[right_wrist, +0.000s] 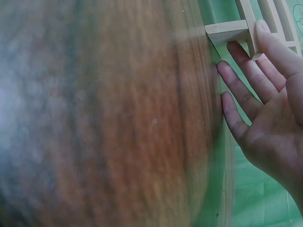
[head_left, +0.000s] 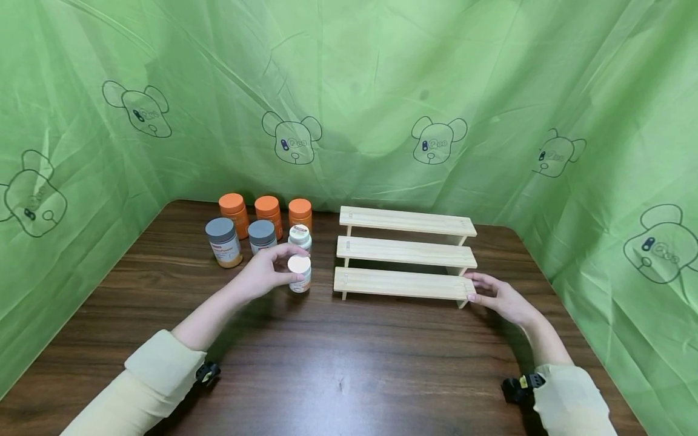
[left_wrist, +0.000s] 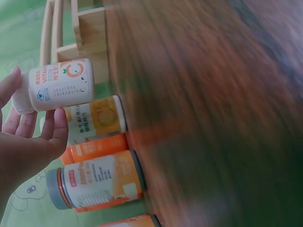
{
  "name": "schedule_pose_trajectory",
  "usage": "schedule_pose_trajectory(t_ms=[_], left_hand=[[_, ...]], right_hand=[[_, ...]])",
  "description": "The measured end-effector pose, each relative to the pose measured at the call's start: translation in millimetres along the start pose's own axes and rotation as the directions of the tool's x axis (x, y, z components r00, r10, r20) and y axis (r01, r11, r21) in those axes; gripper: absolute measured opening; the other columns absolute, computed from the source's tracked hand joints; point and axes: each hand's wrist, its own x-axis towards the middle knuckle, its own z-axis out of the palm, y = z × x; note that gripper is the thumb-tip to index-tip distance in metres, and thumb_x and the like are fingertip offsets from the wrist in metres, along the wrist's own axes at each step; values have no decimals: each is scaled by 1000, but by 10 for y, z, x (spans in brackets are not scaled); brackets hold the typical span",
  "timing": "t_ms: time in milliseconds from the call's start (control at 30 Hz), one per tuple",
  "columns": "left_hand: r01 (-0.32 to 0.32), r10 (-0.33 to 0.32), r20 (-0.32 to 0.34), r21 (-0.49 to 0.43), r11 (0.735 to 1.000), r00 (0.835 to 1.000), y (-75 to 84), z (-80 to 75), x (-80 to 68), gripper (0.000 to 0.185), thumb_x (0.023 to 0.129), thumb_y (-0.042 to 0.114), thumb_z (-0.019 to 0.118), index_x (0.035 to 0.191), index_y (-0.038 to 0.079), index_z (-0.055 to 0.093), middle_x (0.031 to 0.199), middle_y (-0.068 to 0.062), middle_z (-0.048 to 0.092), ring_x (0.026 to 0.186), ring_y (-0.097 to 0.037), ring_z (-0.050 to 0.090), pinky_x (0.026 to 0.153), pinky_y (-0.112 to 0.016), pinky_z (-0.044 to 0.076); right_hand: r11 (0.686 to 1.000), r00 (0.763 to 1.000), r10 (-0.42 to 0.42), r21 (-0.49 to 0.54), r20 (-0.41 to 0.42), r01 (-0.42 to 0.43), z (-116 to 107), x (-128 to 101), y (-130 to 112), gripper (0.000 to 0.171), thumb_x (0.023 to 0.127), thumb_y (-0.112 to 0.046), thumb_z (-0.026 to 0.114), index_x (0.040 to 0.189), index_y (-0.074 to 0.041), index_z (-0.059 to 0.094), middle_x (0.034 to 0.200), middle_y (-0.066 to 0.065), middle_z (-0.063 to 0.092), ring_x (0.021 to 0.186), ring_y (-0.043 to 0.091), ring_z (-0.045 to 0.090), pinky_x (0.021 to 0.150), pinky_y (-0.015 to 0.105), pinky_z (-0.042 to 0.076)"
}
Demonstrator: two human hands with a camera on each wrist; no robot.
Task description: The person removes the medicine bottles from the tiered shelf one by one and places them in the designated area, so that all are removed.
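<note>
My left hand (head_left: 266, 274) holds a small white vitamin bottle (head_left: 300, 283) by its sides, thumb on one side and fingers on the other. In the left wrist view the bottle (left_wrist: 60, 86) shows orange lettering, and its base appears raised off the tabletop. Just behind it stands another white bottle (head_left: 300, 236). To the right is a three-tier wooden shelf (head_left: 400, 283). My right hand (head_left: 504, 301) grips the right end of its lowest tier. The right wrist view shows the thumb on the board (right_wrist: 252, 35) and some fingers under it, the lower fingers spread free.
Left of the white bottles are two grey-lidded jars (head_left: 223, 243), with three orange jars (head_left: 233, 213) in a row behind. All stand on a dark wooden table (head_left: 338, 369). A green cloth (head_left: 365, 72) with bear drawings hangs at the back and sides.
</note>
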Motion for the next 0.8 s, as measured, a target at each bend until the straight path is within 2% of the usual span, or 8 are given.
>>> schedule_pose_trajectory(t_ms=[200,367,500,800], left_hand=[[7,-7,18,13,1000,1000,-78,-3,15,43,78,4,75,119,3,60,110,-15,65,98,-31,58,80,-41,48],[10,-10,35,10,1000,999,-133,-17,5,43,78,9,77,118,9,61,111,-10,66,99,-24,60,83,-41,49],[10,-10,53,10,1000,999,-173,-27,15,43,78,12,77,118,11,61,112,-9,65,101,-23,60,84,-41,49],[14,-14,58,8,1000,998,-182,-49,25,46,80,14,76,122,7,58,117,-11,63,108,-28,57,90,-46,47]], right_hand=[[1000,1000,-3,0,0,3,-7,-2,2,52,92,-19,63,137,-4,44,124,21,56,105,-2,53,85,13,42],[1000,1000,5,21,8,-5,0,-5,4,51,91,-20,63,137,-4,45,124,20,56,104,-2,54,84,14,43],[1000,1000,8,27,10,-8,5,-8,5,51,91,-20,63,137,-4,44,124,20,57,105,0,54,85,14,43],[999,1000,19,28,12,-19,6,14,-18,51,92,-21,63,137,-5,44,124,19,57,106,1,53,86,14,41]])
